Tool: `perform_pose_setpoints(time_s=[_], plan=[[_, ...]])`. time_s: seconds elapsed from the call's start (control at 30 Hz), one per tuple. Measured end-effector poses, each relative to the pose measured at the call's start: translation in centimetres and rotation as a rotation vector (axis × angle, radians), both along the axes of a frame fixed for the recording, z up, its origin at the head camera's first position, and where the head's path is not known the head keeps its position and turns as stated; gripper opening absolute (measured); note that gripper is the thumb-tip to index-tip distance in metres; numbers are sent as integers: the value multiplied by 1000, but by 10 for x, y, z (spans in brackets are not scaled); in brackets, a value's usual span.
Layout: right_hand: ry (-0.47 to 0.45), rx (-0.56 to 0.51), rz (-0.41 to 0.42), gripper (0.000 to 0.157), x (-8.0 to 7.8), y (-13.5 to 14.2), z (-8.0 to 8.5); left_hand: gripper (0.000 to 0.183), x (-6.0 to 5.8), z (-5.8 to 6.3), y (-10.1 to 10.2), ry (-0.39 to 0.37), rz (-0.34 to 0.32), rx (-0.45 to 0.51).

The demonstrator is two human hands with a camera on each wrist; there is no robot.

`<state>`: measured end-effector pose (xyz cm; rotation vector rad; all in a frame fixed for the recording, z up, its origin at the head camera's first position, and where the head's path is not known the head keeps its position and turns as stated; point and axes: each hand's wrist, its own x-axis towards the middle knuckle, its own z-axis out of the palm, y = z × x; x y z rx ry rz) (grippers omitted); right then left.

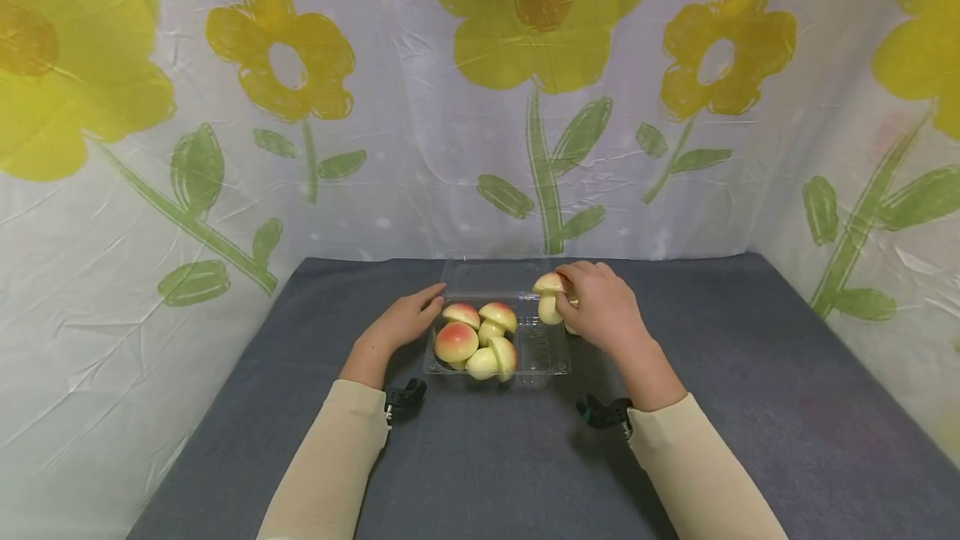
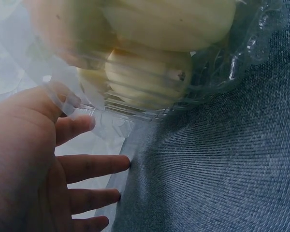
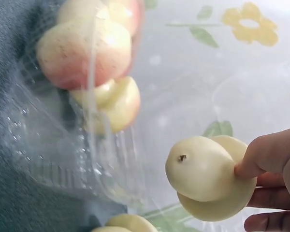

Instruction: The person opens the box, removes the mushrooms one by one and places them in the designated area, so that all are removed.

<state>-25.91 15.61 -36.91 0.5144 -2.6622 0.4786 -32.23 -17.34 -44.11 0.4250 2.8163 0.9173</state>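
Observation:
My right hand (image 1: 600, 307) pinches a toy mushroom (image 1: 550, 311) with a red-tinged cap and pale stem, held above the right part of a clear plastic box (image 1: 543, 348). In the right wrist view, thumb and fingers grip that mushroom (image 3: 203, 169) by its cap, the rounded stem end facing the camera. Several similar mushrooms (image 1: 457, 342) lie in the box's left part. My left hand (image 1: 401, 323) is at the box's left side. The left wrist view shows its thumb against the clear wall and its other fingers (image 2: 92, 165) spread and fairly straight.
The box's clear lid (image 1: 495, 277) stands open toward the back. Another mushroom (image 3: 128, 224) shows at the bottom of the right wrist view, outside the box and mostly hidden by my right hand in the head view. A dark grey cloth (image 1: 487, 465) covers the table; a flower-printed curtain (image 1: 405, 148) hangs behind.

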Motion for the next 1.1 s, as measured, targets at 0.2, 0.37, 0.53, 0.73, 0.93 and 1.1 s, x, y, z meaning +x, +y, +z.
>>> perform_pose_setpoints(time_s=[0.2, 0.37, 0.53, 0.73, 0.93, 1.1], plan=[[-48, -31, -38, 36, -2, 14, 7, 57, 0, -1, 0, -2, 3, -3], [-95, -64, -72, 39, -5, 29, 10, 58, 0, -1, -1, -4, 3, -4], [-149, -96, -100, 39, -9, 45, 12, 58, -1, 0, -1, 0, -2, -8], [-184, -103, -128, 40, -14, 63, 10, 58, 0, 0, -1, -7, -2, -7], [-187, -97, -158, 39, -19, 77, 4, 58, 0, -1, -1, -6, -2, -12], [-217, -72, -173, 41, -24, 84, -3, 57, 2, 0, -1, -9, 3, -2]])
